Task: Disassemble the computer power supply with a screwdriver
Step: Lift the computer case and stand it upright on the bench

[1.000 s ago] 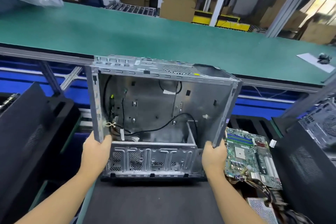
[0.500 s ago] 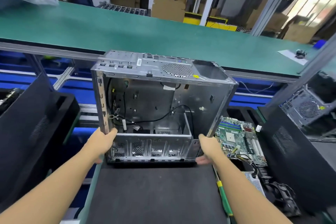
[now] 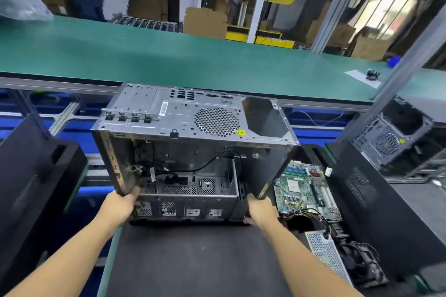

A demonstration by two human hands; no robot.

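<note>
In the head view, an opened computer case (image 3: 193, 128) is held at the far end of the black mat (image 3: 193, 263), with its open side facing near and its rear panel turned upward. Its near left edge is gripped by the left hand (image 3: 120, 205) and its near right corner by the right hand (image 3: 261, 210). A motherboard (image 3: 304, 190) and a perforated silver box (image 3: 324, 254) are seen to the right.
</note>
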